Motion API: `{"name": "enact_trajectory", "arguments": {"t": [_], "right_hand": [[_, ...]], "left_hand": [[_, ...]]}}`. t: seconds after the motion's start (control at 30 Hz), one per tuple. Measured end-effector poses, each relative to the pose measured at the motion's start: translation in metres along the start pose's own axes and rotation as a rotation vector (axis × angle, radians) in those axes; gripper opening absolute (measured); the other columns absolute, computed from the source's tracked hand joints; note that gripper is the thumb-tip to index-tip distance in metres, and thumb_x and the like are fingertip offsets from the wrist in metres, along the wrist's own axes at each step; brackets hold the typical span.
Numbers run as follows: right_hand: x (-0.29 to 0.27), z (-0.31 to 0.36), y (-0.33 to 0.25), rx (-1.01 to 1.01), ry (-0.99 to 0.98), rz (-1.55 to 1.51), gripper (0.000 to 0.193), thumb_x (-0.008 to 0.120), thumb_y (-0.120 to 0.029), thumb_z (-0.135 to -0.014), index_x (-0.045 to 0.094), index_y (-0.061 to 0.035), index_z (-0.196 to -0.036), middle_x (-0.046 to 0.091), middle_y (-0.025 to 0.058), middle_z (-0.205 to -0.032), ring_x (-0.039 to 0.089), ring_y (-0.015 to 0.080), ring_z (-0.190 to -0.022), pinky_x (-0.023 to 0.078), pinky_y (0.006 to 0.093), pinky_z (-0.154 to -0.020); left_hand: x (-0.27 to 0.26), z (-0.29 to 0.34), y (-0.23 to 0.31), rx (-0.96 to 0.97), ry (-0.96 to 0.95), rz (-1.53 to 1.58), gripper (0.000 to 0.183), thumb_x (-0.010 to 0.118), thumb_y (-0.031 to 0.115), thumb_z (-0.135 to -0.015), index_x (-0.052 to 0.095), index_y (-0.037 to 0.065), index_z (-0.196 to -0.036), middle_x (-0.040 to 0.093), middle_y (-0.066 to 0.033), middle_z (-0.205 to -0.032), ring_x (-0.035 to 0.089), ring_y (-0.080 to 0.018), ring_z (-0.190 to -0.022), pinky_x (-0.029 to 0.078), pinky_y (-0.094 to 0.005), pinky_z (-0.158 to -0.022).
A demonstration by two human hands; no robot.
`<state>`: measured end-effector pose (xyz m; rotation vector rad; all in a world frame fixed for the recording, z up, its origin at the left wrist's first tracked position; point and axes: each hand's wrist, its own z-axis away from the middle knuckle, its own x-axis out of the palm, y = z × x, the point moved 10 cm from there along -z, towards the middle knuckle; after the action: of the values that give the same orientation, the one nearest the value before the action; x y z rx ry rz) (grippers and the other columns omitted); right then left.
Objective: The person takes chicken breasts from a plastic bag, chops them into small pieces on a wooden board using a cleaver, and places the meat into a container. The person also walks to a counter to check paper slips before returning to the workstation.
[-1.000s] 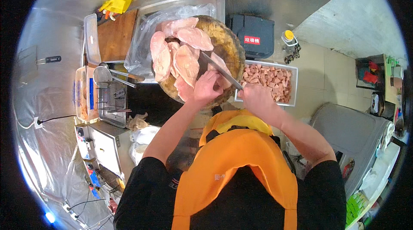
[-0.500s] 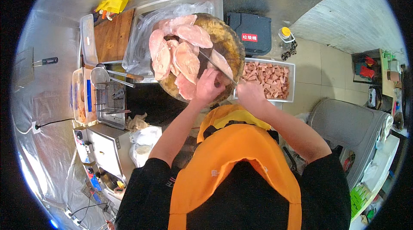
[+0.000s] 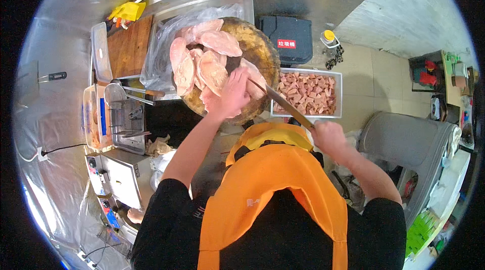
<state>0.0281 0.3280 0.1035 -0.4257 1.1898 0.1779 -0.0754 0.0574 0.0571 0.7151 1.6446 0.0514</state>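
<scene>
A round wooden chopping block (image 3: 262, 52) carries a pile of raw pink chicken breasts (image 3: 202, 57). My left hand (image 3: 232, 93) presses flat on one raw piece at the block's near edge. My right hand (image 3: 326, 136) grips the handle of a long knife (image 3: 283, 105), whose blade slants up-left toward the meat under my left hand. To the right of the block a white rectangular tray (image 3: 338, 93) holds several diced pink meat cubes. I wear an orange apron over a black shirt.
A clear plastic bag (image 3: 161, 52) lies behind the meat. A wooden board (image 3: 129, 45), a ladle (image 3: 116, 93) and metal containers stand at the left. A dark bin (image 3: 293, 37) sits behind the block. A grey covered object (image 3: 404, 143) stands at the right.
My right hand has pulled back toward me and to the right, drawing the knife along the meat. My left hand stays on the piece.
</scene>
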Motion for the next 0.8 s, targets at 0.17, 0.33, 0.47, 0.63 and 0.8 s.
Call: {"name": "enact_trajectory", "arguments": {"t": [0.17,0.33,0.47,0.63,0.8], "right_hand": [[-0.035,0.0,0.013,0.158,0.254,-0.107,0.027,0.063,-0.023,-0.096,0.064,-0.0035,-0.077,0.065,0.0192,-0.06,0.069,0.0372,-0.057,0.056,0.0438,-0.051],[-0.037,-0.031,-0.011,0.142,0.331,-0.106,0.026,0.065,-0.024,-0.096,0.065,-0.0026,-0.081,0.065,0.0186,-0.061,0.068,0.037,-0.056,0.055,0.0458,-0.051],[-0.039,-0.047,-0.057,0.038,0.204,-0.119,0.007,0.063,-0.008,-0.087,0.065,-0.0037,-0.082,0.069,0.0168,-0.068,0.073,0.033,-0.064,0.058,0.0415,-0.055],[-0.015,-0.053,-0.076,0.07,0.1,-0.089,0.004,0.064,-0.007,-0.084,0.065,-0.005,-0.081,0.071,0.0147,-0.07,0.075,0.0298,-0.066,0.06,0.0401,-0.059],[0.003,-0.083,-0.088,-0.015,0.192,-0.165,0.006,0.064,-0.009,-0.085,0.065,-0.0038,-0.082,0.072,0.0154,-0.071,0.075,0.0313,-0.067,0.06,0.0414,-0.06]], "left_hand": [[0.021,-0.038,-0.016,-0.092,-0.284,-0.036,0.073,0.087,0.03,-0.062,0.053,0.004,-0.122,0.059,-0.0164,-0.121,0.053,-0.0387,-0.123,0.041,-0.0531,-0.107],[0.004,-0.009,0.002,-0.293,-0.026,-0.048,0.061,0.088,0.036,-0.068,0.056,0.004,-0.109,0.055,-0.0137,-0.113,0.053,-0.0363,-0.112,0.046,-0.0487,-0.095],[-0.012,0.007,0.01,-0.024,0.014,0.08,0.048,0.083,0.025,-0.074,0.058,0.002,-0.107,0.057,-0.014,-0.111,0.054,-0.0368,-0.108,0.047,-0.0464,-0.094],[-0.009,0.001,0.019,0.036,-0.035,0.119,0.043,0.079,0.016,-0.073,0.059,0.002,-0.108,0.059,-0.0153,-0.113,0.056,-0.0375,-0.107,0.046,-0.0468,-0.094],[0.006,0.01,0.003,-0.148,-0.005,0.191,0.047,0.08,0.019,-0.071,0.061,0.003,-0.111,0.06,-0.0157,-0.115,0.055,-0.037,-0.11,0.046,-0.0474,-0.093]]}}
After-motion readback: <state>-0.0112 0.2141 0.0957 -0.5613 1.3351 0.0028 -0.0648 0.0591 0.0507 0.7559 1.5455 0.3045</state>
